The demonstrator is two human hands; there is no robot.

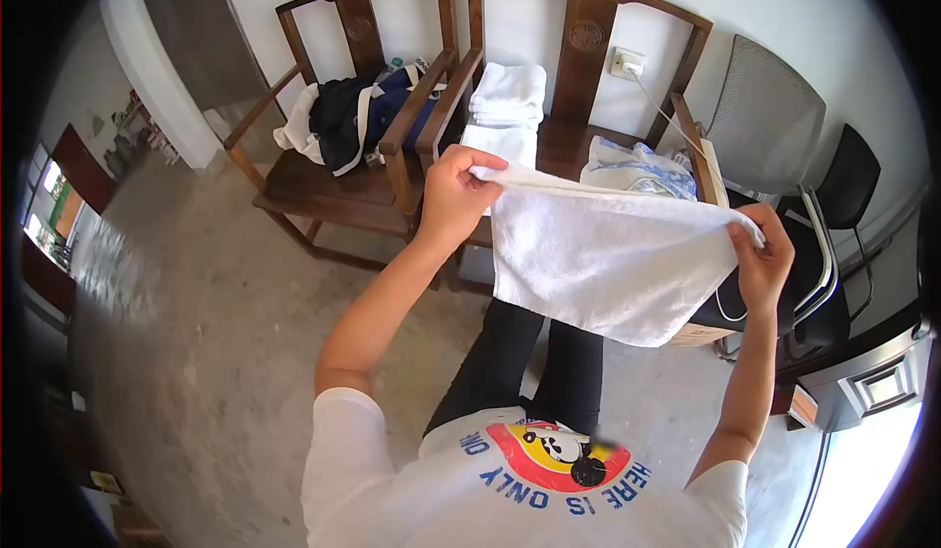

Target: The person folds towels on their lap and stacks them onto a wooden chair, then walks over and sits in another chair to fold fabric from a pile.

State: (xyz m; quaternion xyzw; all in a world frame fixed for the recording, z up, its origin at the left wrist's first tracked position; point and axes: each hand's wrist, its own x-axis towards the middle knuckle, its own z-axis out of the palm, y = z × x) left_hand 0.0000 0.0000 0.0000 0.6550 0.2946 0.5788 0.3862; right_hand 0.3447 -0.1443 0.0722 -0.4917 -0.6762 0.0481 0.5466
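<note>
Two wooden armchairs [333,190] stand before you, with one white towel [613,254] stretched in the air in front of the right one. Two folded white piles [506,99] sit on its seat; your left hand [456,195] and right hand [767,262] each pinch one upper corner, fingers closed against thumb.

At 3 o'clock, the towel [608,259] is matt cloth with a fuzzy pile; the folded towels [508,97] at 12 o'clock look alike. The armchair [584,77] at 1 o'clock is smooth, polished wood. At 9 o'clock, the floor [216,274] resembles smooth, slightly glossy concrete.
</note>
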